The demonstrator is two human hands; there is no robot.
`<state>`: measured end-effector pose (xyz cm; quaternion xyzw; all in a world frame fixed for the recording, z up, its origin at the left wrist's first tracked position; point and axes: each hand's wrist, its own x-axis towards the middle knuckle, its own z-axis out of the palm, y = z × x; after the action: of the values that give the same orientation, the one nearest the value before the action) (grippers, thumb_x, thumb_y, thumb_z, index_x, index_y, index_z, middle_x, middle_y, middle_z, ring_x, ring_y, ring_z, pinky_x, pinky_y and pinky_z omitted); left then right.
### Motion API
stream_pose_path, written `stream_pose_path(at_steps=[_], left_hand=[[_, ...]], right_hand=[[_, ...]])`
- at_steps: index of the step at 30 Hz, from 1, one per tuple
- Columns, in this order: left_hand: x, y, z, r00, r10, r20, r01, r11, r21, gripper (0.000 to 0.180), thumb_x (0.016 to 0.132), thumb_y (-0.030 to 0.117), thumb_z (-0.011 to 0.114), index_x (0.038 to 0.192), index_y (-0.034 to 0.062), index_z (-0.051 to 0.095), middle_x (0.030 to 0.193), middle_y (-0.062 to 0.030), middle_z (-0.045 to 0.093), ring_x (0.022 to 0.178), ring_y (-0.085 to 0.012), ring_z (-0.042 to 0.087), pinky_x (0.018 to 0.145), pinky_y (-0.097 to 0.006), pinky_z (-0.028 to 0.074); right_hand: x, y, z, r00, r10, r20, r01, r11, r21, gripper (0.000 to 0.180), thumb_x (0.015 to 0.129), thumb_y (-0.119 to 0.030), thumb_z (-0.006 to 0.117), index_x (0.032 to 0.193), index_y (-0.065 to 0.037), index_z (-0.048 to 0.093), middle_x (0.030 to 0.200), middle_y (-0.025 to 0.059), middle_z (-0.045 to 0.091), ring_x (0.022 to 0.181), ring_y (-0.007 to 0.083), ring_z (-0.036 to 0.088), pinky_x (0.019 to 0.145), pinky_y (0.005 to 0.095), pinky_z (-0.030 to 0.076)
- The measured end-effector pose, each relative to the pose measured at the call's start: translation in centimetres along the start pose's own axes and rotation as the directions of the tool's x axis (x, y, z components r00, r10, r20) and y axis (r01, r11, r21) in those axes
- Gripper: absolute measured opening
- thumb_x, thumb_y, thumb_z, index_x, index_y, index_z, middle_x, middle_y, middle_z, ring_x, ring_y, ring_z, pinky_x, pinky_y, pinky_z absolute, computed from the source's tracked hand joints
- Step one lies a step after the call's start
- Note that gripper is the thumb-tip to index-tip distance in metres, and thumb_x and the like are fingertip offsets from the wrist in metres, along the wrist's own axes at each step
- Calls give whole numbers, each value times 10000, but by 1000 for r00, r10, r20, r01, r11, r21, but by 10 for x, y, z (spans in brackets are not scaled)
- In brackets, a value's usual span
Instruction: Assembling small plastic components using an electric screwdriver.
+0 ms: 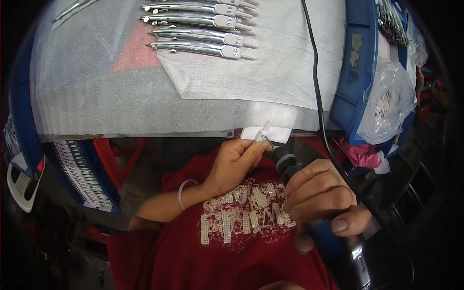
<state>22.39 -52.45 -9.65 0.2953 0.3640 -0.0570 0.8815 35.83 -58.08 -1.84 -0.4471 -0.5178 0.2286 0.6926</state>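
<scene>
Nearest the camera, a red shirt (183, 241) with a pale patterned front was observed below the worktop (121, 116). By the right hand (321, 193), a dark power screwdriver (286, 161) was gripped, the fingers being wrapped around its body; its nose was pointed toward the left hand (237, 162). By the latter, a small pale part (261, 136) was held pinched between thumb and fingers, over a white pad (281, 134) at the worktop's front edge. Whether contact was made between screwdriver and part could not be determined. A black cord (316, 72) was found laid across the worktop. Farther back, silver compasses (203, 48) were arranged in a row, mostly on a white cloth (241, 79). To the right, a clear plastic bag (389, 99) was noted just beside a blue bin (355, 77); to the left, silver pieces (77, 171) were contained in a blue tray (101, 174).
</scene>
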Motion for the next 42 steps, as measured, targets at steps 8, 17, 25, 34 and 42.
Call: stream_pose_path(at_steps=[8, 17, 25, 34, 42], left_hand=[[4, -2, 0, 1000, 21, 12, -20, 1000, -14, 233, 967, 168, 522, 933, -7, 672, 605, 59, 475, 547, -15, 400, 488, -185, 327], [1, 0, 2, 1000, -19, 8, 19, 999, -26, 224, 960, 177, 540, 933, -1, 672, 609, 66, 477, 543, -9, 392, 474, -180, 306], [1, 10, -4, 985, -75, 158, 89, 992, -84, 314, 991, 261, 475, 990, -13, 628, 600, 46, 437, 503, -32, 355, 447, -198, 278], [4, 19, -7, 840, -155, 520, 386, 844, -372, 467, 1020, 383, 338, 1027, -24, 565, 607, 14, 429, 457, -51, 311, 425, -202, 279], [-7, 49, 5, 890, -144, 432, 290, 911, -292, 399, 995, 382, 420, 932, 21, 577, 572, 35, 423, 426, -34, 318, 410, -186, 257]], right_hand=[[3, -2, -10, 990, 35, 136, -25, 996, -81, 563, 782, -247, 763, 1141, -77, 364, 778, 108, 617, 618, 197, 627, 527, 296, 540], [3, 9, 4, 992, -76, -98, 82, 995, 57, 362, 688, -47, 768, 895, 15, 478, 763, 200, 612, 563, 265, 618, 454, 334, 516], [-4, -28, -22, 984, 169, -61, -172, 984, -53, 434, 872, -263, 662, 1197, -123, 411, 768, 63, 584, 554, 171, 577, 476, 298, 484], [-31, 24, -55, 641, 758, -122, -651, 621, 437, 460, 743, -131, 685, 1111, 50, 476, 695, 93, 586, 571, 129, 558, 532, 230, 437], [-20, 32, -36, 677, 725, -126, -512, 587, 627, 460, 772, -199, 649, 1114, 43, 460, 673, 83, 553, 558, 152, 538, 553, 268, 444]])
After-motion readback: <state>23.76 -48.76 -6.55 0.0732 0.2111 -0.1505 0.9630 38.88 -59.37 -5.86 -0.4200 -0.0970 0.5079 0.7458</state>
